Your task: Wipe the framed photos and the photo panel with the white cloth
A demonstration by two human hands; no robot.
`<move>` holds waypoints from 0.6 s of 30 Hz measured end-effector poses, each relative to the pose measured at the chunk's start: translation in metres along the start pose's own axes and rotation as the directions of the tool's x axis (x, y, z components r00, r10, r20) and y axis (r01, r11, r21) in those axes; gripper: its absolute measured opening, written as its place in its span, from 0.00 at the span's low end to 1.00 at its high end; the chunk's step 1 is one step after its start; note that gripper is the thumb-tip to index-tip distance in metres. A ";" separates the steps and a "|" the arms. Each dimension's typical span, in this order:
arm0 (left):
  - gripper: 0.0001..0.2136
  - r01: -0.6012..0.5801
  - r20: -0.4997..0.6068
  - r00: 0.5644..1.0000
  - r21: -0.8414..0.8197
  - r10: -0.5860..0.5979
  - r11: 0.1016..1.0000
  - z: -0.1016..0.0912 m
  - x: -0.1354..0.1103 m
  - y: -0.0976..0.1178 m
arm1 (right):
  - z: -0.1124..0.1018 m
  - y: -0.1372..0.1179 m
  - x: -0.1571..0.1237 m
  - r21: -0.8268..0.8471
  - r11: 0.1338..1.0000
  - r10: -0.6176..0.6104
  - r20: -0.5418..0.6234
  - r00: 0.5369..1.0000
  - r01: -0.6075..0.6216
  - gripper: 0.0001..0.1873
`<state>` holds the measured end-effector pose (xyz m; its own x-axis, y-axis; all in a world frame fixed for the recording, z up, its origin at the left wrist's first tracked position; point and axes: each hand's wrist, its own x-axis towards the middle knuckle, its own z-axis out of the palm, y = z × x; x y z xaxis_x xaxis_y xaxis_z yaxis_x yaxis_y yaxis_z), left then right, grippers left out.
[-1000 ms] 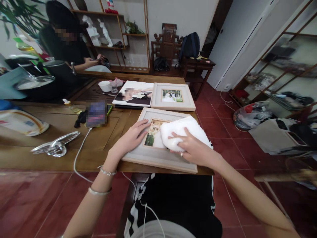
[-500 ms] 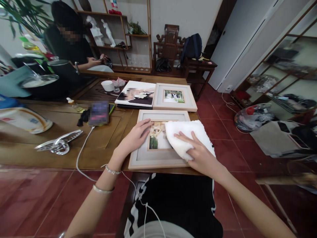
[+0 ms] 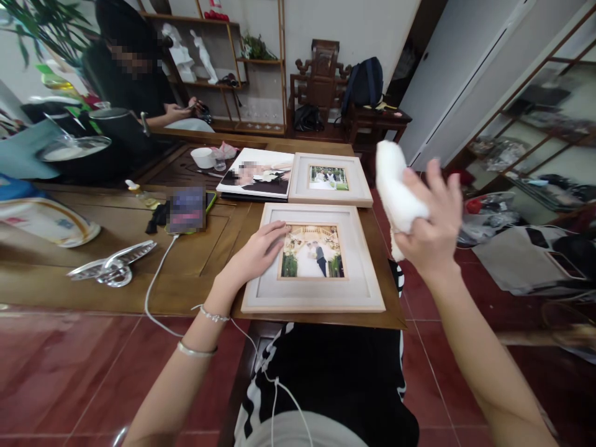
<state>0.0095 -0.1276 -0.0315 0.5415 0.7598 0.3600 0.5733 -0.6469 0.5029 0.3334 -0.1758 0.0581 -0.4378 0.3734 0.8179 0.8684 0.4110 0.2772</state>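
Observation:
A pale wooden picture frame [image 3: 363, 292] lies flat at the near edge of the table, with a wedding photo [image 3: 313, 251] in its middle. My left hand [image 3: 261, 249] rests on the frame's left side, fingers stretched out and tips touching the photo's upper left corner. Raised off to the right of the table, my right hand [image 3: 435, 217] holds a folded white cloth [image 3: 395, 186] between thumb and palm, with some fingers spread and slightly blurred. Behind the near frame lie a second picture frame [image 3: 361, 180] and a photo album [image 3: 233, 181].
On the wooden table [image 3: 186, 292] to the left are a phone [image 3: 186, 210] with a white cable, a shiny metal ornament [image 3: 114, 264], a dropper bottle [image 3: 142, 195] and a white cup [image 3: 202, 158]. A person [image 3: 130, 93] sits across the table. A plastic bag [image 3: 488, 217] stands right.
My right hand has lifted the white cloth off the near frame and moved it up and to the right, uncovering the whole photo. My left hand stays on the frame.

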 end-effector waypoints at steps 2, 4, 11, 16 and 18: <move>0.18 -0.010 0.003 1.000 0.000 0.010 1.000 -0.001 0.001 0.000 | 0.016 -0.007 -0.003 0.083 0.996 -0.051 0.200 0.979 0.035 0.12; 0.18 -0.027 0.004 1.000 -0.006 0.027 1.000 -0.001 0.001 -0.001 | 0.035 -0.018 -0.007 0.190 0.982 -0.081 0.409 0.909 0.002 0.11; 0.17 -0.051 0.015 0.999 -0.020 0.051 0.999 -0.001 0.001 -0.001 | 0.059 -0.041 -0.010 0.224 0.958 -0.045 0.736 0.675 -0.181 0.23; 0.17 -0.036 -0.001 0.999 -0.024 0.036 0.999 -0.001 0.002 0.001 | 0.053 -0.043 -0.006 0.213 0.956 -0.034 0.764 0.645 -0.202 0.26; 0.17 -0.016 -0.013 1.000 -0.023 0.016 1.000 -0.001 0.002 0.002 | 0.047 -0.047 -0.008 0.231 0.950 -0.047 0.771 0.635 -0.209 0.26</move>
<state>0.0115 -0.1271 -0.0288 0.5427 0.7501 0.3779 0.5503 -0.6575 0.5147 0.2855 -0.1591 0.0153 -0.4985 0.8588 0.1180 0.8632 0.5043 -0.0241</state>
